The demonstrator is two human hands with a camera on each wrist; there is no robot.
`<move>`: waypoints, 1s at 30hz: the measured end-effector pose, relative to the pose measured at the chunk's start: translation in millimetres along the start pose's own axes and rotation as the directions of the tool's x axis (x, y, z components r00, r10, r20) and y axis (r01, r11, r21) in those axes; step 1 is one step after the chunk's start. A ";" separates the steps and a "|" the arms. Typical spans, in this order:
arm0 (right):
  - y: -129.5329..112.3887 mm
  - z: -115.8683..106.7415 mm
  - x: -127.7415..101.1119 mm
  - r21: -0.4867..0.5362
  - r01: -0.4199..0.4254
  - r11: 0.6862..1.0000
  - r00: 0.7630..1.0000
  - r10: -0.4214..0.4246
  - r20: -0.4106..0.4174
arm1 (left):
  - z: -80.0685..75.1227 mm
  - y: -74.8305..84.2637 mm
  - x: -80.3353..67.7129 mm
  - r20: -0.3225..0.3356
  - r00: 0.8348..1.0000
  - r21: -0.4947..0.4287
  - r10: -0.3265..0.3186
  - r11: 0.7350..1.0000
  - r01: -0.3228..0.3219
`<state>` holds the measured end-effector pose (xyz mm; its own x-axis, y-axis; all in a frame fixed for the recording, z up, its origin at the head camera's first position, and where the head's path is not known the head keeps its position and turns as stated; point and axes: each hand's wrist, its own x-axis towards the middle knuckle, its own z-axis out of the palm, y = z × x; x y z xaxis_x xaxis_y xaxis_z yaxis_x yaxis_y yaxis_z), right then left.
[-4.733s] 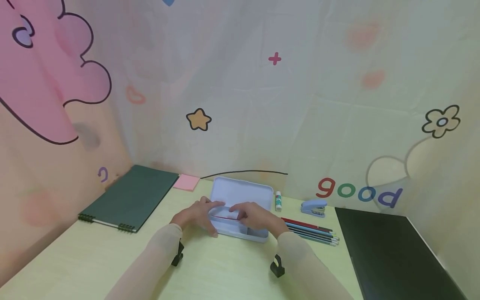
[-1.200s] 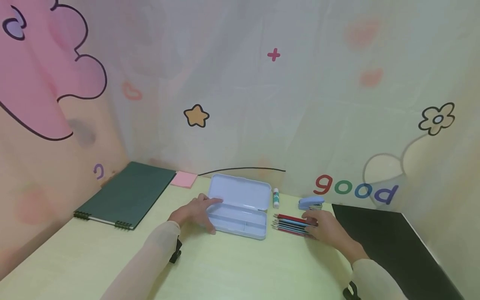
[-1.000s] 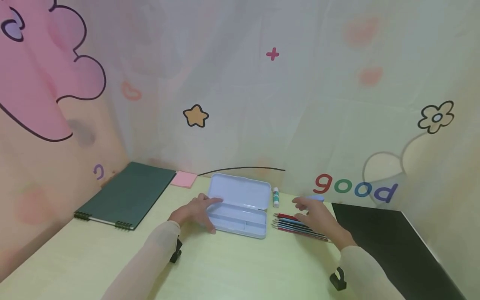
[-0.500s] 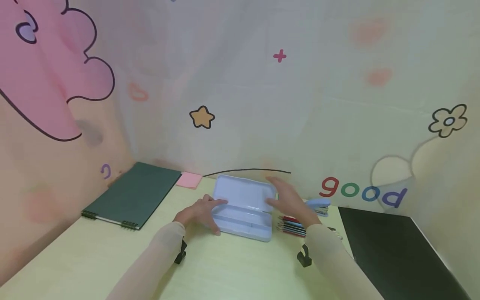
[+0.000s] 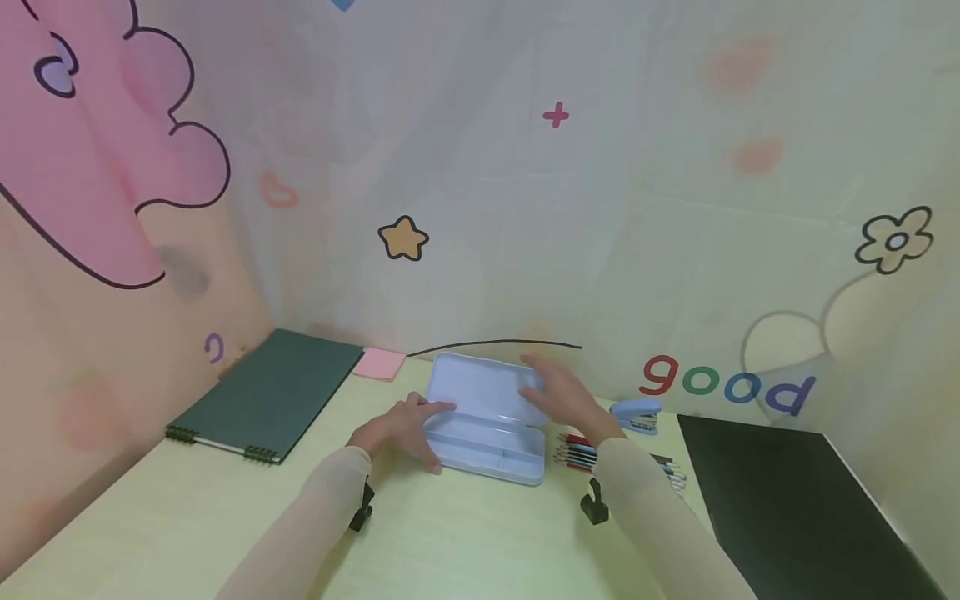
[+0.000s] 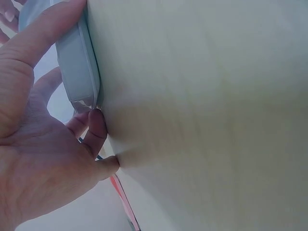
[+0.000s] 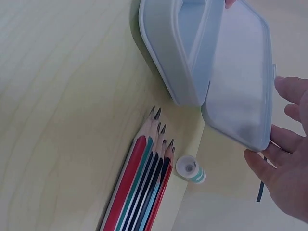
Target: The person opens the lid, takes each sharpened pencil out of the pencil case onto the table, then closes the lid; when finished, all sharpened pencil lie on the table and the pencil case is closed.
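A pale blue pencil case (image 5: 480,458) stands open on the desk, its lid (image 5: 480,387) tilted back toward the curtain. Its base has compartments split by low dividers. My left hand (image 5: 399,429) grips the left end, thumb along the front wall and other fingers round the corner, as the left wrist view shows. At the lid's right end, my right hand (image 5: 564,398) has its fingertips by the edge; in the right wrist view the fingers (image 7: 284,137) lie along the lid's outer side, loosely bent. Several pencils (image 7: 139,183) lie beside the case, partly under my right forearm.
A glue stick (image 7: 190,168) stands behind the pencils. The blue stapler (image 5: 636,415) is at the back right, near a black board (image 5: 802,500). On the left lie a dark green spiral notebook (image 5: 277,392) and pink sticky notes (image 5: 379,364). A printed curtain (image 5: 480,208) hangs behind the desk.
My right hand has left the pencils and moved left and back to the lid's right edge. The left hand has stayed on the case's left end.
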<state>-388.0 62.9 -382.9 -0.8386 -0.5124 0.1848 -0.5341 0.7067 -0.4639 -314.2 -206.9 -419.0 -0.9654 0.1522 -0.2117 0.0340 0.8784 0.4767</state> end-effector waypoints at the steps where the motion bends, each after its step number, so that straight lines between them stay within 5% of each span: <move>1: -0.7 -1.4 -0.6 0.015 -0.012 1.000 1.000 0.013 -0.004 | -0.1 0.1 0.0 0.000 1.000 0.000 -0.002 1.000 0.002; 6: -5.9 -7.1 -3.1 0.094 -0.052 0.994 0.998 0.055 -0.031 | -2.7 2.1 -1.5 -0.005 1.000 -0.018 -0.012 1.000 0.012; 15: -16.1 -6.3 -14.9 0.108 0.071 0.992 0.997 -0.067 -0.047 | -0.2 -2.0 -2.8 -0.029 0.999 -0.031 0.013 0.999 -0.014; 22: -19.2 -2.8 -27.5 0.159 0.074 0.985 0.997 -0.073 -0.014 | 0.5 3.6 -4.8 -0.046 0.999 0.012 0.020 1.000 -0.020; 30: -15.7 2.5 -33.2 0.169 0.055 0.984 0.998 -0.052 -0.019 | -3.4 18.2 -25.2 -0.084 0.996 0.108 -0.031 0.993 0.040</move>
<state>-351.5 67.7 -383.9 -0.8114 -0.5395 0.2250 -0.5534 0.5850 -0.5929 -290.1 -196.2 -402.1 -0.9843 0.0860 -0.1540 0.0227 0.9276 0.3729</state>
